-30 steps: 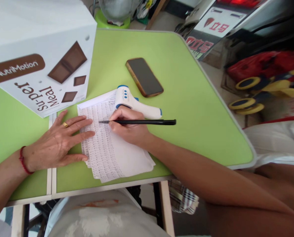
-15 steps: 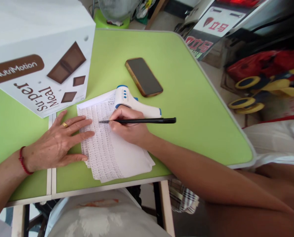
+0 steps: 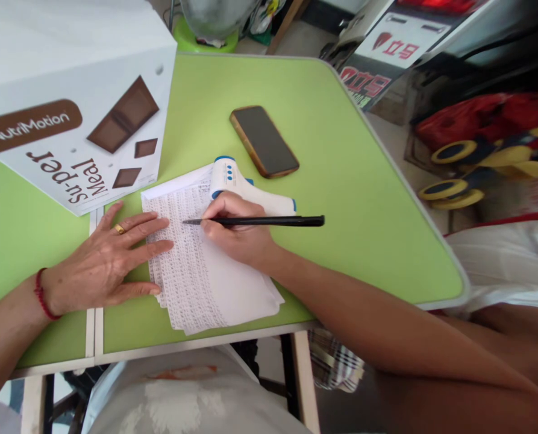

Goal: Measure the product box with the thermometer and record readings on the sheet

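A black pen (image 3: 291,221) is gripped in my right hand (image 3: 239,232), its tip at the stacked sheets of paper (image 3: 246,295). Rows of small handwriting cover the left part of the top sheet, while its lower right is blank. My left hand (image 3: 117,259) lies flat with spread fingers, the fingertips on the left edge of the paper and the palm over the green table. Just beyond my right hand lies a white and blue infrared thermometer (image 3: 250,191), which overlaps the top of the paper.
A phone (image 3: 264,141) in a brown case lies farther back on the green table (image 3: 363,241). The large white NutriMotion box (image 3: 70,66) stands at the left. Beyond the right edge are yellow-wheeled items (image 3: 453,152) and a red bag (image 3: 472,117).
The pen and my right hand have shifted very slightly to the right over the paper. My left hand stays in place.
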Demonstrator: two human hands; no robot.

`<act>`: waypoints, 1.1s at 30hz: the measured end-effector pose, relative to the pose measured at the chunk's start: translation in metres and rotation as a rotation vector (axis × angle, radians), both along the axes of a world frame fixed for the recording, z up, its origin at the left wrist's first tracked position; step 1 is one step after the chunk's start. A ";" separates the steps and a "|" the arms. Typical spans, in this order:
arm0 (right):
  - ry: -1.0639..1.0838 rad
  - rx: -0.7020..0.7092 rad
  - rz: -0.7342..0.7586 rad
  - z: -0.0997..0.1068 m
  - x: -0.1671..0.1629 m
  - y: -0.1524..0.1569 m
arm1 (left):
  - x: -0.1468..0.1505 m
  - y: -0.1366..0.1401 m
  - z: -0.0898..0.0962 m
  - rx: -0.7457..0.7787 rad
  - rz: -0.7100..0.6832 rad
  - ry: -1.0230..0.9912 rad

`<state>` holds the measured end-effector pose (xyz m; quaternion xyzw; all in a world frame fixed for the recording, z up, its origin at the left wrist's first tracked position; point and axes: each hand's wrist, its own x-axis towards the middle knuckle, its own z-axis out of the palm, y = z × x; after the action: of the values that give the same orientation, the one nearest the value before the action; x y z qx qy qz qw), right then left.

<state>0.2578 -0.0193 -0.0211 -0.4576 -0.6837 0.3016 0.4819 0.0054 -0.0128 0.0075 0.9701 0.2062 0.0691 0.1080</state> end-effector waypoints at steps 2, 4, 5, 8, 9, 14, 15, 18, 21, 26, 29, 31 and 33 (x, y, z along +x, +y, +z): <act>0.007 -0.001 -0.003 0.000 0.000 0.000 | 0.000 0.000 0.000 -0.001 0.000 -0.006; 0.017 -0.006 -0.004 0.000 0.000 0.000 | 0.000 0.000 0.000 -0.006 0.001 -0.009; 0.018 -0.008 -0.005 0.000 0.000 0.000 | 0.000 0.000 0.000 -0.009 0.000 -0.008; 0.004 -0.009 -0.004 0.000 0.000 0.000 | 0.000 0.000 0.000 -0.005 -0.001 -0.005; 0.003 -0.005 -0.002 0.000 0.000 0.000 | 0.000 0.001 0.000 0.000 -0.002 -0.003; 0.020 0.014 0.021 0.000 0.001 0.000 | 0.000 0.001 0.000 0.022 -0.014 -0.001; 0.018 0.012 0.025 0.000 0.001 0.000 | 0.000 0.001 0.000 0.024 -0.016 -0.001; 0.014 0.003 0.031 -0.001 0.001 0.000 | 0.000 0.000 0.001 0.026 -0.018 0.006; 0.023 -0.010 0.002 -0.001 0.002 0.000 | 0.000 0.000 0.000 0.029 -0.015 0.010; 0.035 -0.008 -0.026 -0.002 0.001 0.000 | -0.001 0.001 -0.001 0.028 -0.013 0.004; 0.051 0.004 -0.014 -0.002 0.000 0.001 | -0.001 0.000 -0.001 0.019 -0.009 0.008; 0.057 0.003 -0.001 -0.002 0.000 0.001 | 0.000 0.000 -0.001 0.016 -0.011 0.007; 0.057 -0.003 0.009 -0.001 0.001 0.001 | 0.000 0.000 0.000 0.020 -0.014 0.001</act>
<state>0.2583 -0.0186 -0.0226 -0.4464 -0.6715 0.3176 0.4990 0.0052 -0.0129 0.0072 0.9726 0.1989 0.0699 0.0984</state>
